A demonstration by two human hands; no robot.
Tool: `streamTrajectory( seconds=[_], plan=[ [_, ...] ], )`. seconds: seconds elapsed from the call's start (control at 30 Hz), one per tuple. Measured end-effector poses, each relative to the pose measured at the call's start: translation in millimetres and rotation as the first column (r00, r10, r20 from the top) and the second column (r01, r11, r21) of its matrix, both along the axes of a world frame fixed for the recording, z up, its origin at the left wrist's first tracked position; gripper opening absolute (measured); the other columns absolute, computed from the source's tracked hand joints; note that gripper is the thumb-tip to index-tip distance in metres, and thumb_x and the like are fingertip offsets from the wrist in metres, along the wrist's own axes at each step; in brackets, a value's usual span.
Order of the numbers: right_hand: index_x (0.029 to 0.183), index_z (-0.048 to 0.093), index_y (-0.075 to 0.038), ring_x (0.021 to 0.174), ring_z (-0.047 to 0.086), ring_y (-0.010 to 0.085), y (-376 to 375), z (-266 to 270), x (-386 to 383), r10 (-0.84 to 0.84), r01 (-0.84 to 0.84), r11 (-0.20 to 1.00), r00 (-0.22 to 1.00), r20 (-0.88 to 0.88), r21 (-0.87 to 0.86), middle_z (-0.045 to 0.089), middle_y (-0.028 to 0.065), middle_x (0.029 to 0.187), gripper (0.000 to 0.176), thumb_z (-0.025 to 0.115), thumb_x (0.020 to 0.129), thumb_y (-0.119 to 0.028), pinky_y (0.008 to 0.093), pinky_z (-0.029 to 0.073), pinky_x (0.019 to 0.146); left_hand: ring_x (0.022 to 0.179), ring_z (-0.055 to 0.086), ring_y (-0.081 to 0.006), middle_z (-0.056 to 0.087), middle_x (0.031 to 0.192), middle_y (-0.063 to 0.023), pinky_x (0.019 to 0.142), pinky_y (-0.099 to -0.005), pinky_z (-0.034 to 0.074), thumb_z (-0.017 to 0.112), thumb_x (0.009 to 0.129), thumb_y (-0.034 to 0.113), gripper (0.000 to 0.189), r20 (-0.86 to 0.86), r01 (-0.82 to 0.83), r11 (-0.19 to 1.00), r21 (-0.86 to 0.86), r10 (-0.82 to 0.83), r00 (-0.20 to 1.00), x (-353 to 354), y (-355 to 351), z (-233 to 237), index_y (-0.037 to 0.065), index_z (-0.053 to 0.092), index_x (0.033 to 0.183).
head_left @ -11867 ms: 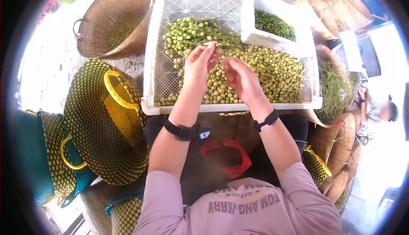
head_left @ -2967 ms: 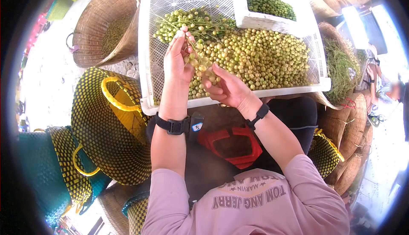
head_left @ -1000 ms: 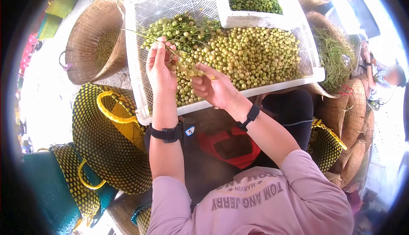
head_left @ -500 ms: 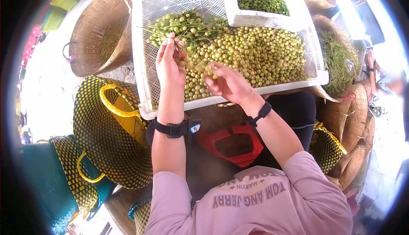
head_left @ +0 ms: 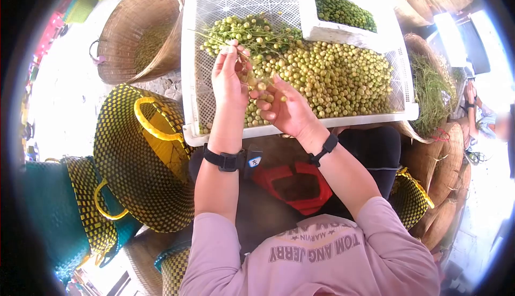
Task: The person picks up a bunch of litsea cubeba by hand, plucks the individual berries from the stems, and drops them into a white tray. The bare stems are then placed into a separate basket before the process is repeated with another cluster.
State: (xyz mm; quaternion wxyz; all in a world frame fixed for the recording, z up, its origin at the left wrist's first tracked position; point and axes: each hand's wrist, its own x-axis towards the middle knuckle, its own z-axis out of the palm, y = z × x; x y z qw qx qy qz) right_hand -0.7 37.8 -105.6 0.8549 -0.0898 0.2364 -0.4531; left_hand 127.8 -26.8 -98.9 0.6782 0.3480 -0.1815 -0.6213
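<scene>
left hand (head_left: 230, 79) pinches stem (head_left: 213, 39) | right hand (head_left: 292, 108) part-open beside berries (head_left: 262, 86), grip unclear | stem slants toward right hand, above tray's (head_left: 375, 117) left half

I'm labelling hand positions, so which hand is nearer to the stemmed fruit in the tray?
Left. The left hand is at the near edge of the stemmed fruit, overlapping it in view; the right hand is farther off, lower in view, by the loose fruit.

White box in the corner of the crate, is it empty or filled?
Filled, at least partly: small green fruits lie inside the white box, below its rim.
</scene>
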Motion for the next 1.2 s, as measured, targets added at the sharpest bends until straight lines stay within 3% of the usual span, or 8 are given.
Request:
streamTrajectory(
  seconds=[0.07,0.17,0.4,0.67,0.87,0.97,1.1,1.2],
  plan=[
    [0.105,0.056,-0.007,0.065,0.049,0.0114,-1,5,3,0.000,0.000,1.000,1.000,0.003,-0.006,0.062,0.0061,0.088,0.037,0.054,0.093,-0.041,0.0208,0.037,0.050,0.079,0.060,-0.0084,0.062,0.088,0.0007,0.063,-0.0222,0.048,0.058,0.093,0.016,0.017,0.010,0.015,1.000,0.012,-0.015,1.000,-1,2,1,0.007,0.061,0.107],
    [0.093,0.055,-0.010,0.058,0.047,0.0106,-2,5,5,-0.155,0.157,0.987,0.986,-0.063,0.035,0.059,0.0029,0.075,0.029,0.054,0.094,-0.040,0.0227,0.034,0.048,0.080,0.060,-0.0083,0.062,0.089,0.0009,0.065,-0.0235,0.048,0.057,0.094,0.017,0.019,-0.020,0.024,0.999,-0.021,-0.024,1.000,-1,1,0,0.007,0.061,0.109],
    [0.090,0.052,-0.011,0.054,0.042,0.0093,-12,5,6,-0.303,0.321,0.944,0.935,-0.184,0.073,0.053,0.0005,0.070,0.027,0.053,0.095,-0.038,0.0227,0.031,0.046,0.079,0.059,-0.0093,0.062,0.089,0.0013,0.065,-0.0262,0.049,0.057,0.094,0.017,0.015,0.057,-0.041,0.999,0.004,0.041,0.998,-9,6,0,0.008,0.063,0.105],
    [0.088,0.049,-0.011,0.051,0.035,0.0063,-6,-5,-4,-0.296,0.306,0.952,0.929,-0.220,0.012,0.046,-0.0020,0.068,0.025,0.055,0.095,-0.034,0.0203,0.026,0.042,0.077,0.058,-0.0081,0.063,0.088,0.0004,0.064,-0.0248,0.050,0.058,0.093,0.015,0.017,0.105,-0.105,0.994,0.011,0.103,0.989,-9,3,-6,0.007,0.064,0.106],
    [0.094,0.052,-0.010,0.050,0.037,0.0070,7,-15,-25,-0.169,0.173,0.984,0.982,-0.086,0.031,0.048,-0.0007,0.070,0.021,0.054,0.095,-0.031,0.0204,0.027,0.040,0.076,0.058,-0.0083,0.062,0.088,-0.0011,0.062,-0.0250,0.051,0.057,0.094,0.015,0.017,0.093,-0.146,0.989,0.016,0.144,0.985,-2,-2,-10,0.005,0.063,0.106],
    [0.090,0.056,-0.011,0.052,0.044,0.0082,12,-14,-28,-0.164,0.137,0.985,0.923,-0.349,-0.100,0.057,0.0006,0.077,0.026,0.052,0.093,-0.037,0.0203,0.031,0.041,0.078,0.060,-0.0104,0.063,0.089,-0.0022,0.063,-0.0253,0.051,0.058,0.093,0.015,0.017,0.040,-0.165,0.986,0.017,0.165,0.986,2,-3,-4,0.005,0.063,0.105],
    [0.092,0.058,-0.011,0.057,0.047,0.0071,6,3,-13,-0.147,0.091,0.982,0.916,-0.372,-0.165,0.060,0.0018,0.082,0.029,0.053,0.093,-0.040,0.0185,0.034,0.043,0.081,0.061,-0.0115,0.063,0.091,-0.0015,0.066,-0.0257,0.052,0.059,0.093,0.016,0.015,0.072,-0.146,0.989,0.024,0.144,0.987,-2,2,2,0.006,0.063,0.104],
    [0.093,0.058,-0.010,0.058,0.048,0.0064,-4,9,-6,-0.197,0.161,0.980,0.873,-0.445,-0.118,0.059,0.0008,0.082,0.031,0.055,0.092,-0.041,0.0183,0.034,0.044,0.082,0.062,-0.0119,0.063,0.092,-0.0006,0.067,-0.0265,0.053,0.059,0.092,0.015,0.015,0.122,-0.083,0.996,-0.013,0.084,0.989,-3,3,-1,0.006,0.063,0.104]
  ],
)
